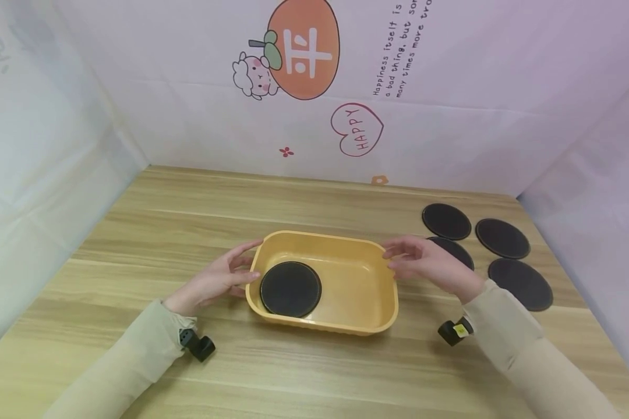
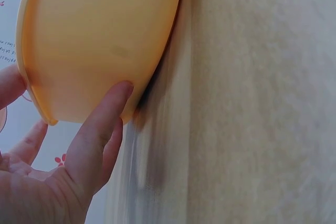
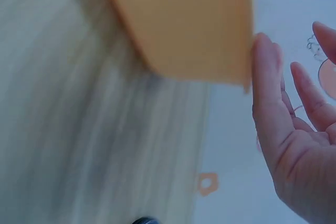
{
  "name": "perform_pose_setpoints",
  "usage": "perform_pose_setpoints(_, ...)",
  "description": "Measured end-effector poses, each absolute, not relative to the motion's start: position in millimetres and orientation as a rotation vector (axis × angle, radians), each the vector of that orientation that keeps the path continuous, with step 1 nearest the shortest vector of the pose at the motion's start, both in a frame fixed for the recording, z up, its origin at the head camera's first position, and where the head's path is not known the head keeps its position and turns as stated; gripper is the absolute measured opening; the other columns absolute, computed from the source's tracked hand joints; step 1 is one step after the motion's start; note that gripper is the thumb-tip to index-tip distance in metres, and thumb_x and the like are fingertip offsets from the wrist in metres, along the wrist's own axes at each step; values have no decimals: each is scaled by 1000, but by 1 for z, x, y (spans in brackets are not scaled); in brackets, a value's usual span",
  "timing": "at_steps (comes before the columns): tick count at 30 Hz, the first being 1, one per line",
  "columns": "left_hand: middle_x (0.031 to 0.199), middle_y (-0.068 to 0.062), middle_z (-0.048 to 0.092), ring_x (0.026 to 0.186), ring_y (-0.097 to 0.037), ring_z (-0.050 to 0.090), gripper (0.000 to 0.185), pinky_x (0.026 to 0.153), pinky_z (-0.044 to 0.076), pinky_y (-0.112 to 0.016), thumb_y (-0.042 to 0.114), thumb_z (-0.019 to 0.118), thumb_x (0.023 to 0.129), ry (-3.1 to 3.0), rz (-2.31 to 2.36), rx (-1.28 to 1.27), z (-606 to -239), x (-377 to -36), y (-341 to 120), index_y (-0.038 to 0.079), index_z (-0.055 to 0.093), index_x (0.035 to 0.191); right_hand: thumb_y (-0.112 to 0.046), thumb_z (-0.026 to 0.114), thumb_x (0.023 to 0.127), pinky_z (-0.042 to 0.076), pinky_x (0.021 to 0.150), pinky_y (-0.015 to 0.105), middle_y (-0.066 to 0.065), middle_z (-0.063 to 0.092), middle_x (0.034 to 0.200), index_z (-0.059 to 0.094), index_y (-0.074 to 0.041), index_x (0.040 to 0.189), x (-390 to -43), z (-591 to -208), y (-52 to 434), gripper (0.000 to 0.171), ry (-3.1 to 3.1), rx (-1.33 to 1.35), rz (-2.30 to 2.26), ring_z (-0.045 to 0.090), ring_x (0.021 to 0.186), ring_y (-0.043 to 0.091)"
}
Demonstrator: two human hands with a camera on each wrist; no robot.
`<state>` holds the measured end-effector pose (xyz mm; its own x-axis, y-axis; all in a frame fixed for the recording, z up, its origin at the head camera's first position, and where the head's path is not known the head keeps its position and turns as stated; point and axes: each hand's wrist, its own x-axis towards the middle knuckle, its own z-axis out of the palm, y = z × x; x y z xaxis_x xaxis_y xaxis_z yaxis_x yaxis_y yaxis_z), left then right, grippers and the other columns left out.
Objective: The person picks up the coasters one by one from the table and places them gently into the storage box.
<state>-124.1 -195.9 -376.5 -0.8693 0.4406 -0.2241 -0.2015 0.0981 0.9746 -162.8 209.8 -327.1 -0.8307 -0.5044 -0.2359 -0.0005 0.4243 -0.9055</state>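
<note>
A person's left hand point(image 1: 217, 282) and right hand point(image 1: 424, 263), fingers loosely spread and holding nothing, are touching opposite ends of a yellow tray point(image 1: 369, 323) sitting mid-desk with one dark coaster point(image 1: 290, 288) inside, four more coasters point(image 1: 502, 238) lying right of the tray; seemingly steadying it, then gripping.

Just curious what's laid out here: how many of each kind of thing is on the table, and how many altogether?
Dark round discs: 5, one inside the tray and four on the table to its right, the last partly hidden behind the right hand
Yellow tray: 1
Total: 6 things
</note>
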Motion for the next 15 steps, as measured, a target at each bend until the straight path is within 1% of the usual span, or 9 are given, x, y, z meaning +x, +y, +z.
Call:
perform_pose_setpoints(4, 144, -33, 28, 110, -32, 57, 76, 78, 57, -46, 7, 59, 92, 1908, 1828, 233, -377, -124, -196, 11, 13, 152, -17, 64, 90, 56, 85, 36, 26, 53, 125, 45, 4, 133, -157, -334, 221, 52, 2228, -423, -1405, 63, 98, 11)
perform_pose_setpoints(8, 144, -33, 28, 110, -32, 57, 77, 79, 56, -46, 8, 60, 92, 1896, 1836, 235, -377, -125, -197, 12, 13, 152, -17, 63, 91, 56, 83, 34, 27, 53, 126, 42, 6, 136, -152, -339, 236, 55, 2264, -395, -1400, 61, 97, 4)
perform_pose_setpoints(11, 144, -33, 28, 110, -31, 57, 77, 78, 57, -46, 8, 60, 92, 1891, 1838, 244, -378, -126, -196, 12, 13, 152, -18, 61, 92, 56, 83, 33, 29, 51, 127, 38, 8, 138, -147, -342, 252, 57, 2282, -366, -1383, 59, 98, 2)
perform_pose_setpoints(15, 144, -34, 27, 109, -31, 57, 77, 77, 57, -45, 6, 59, 92, 1884, 1848, 241, -379, -125, -195, 11, 12, 152, -19, 60, 93, 56, 82, 32, 27, 51, 126, 38, 7, 138, -140, -343, 278, 56, 2352, -328, -1327, 60, 98, 3)
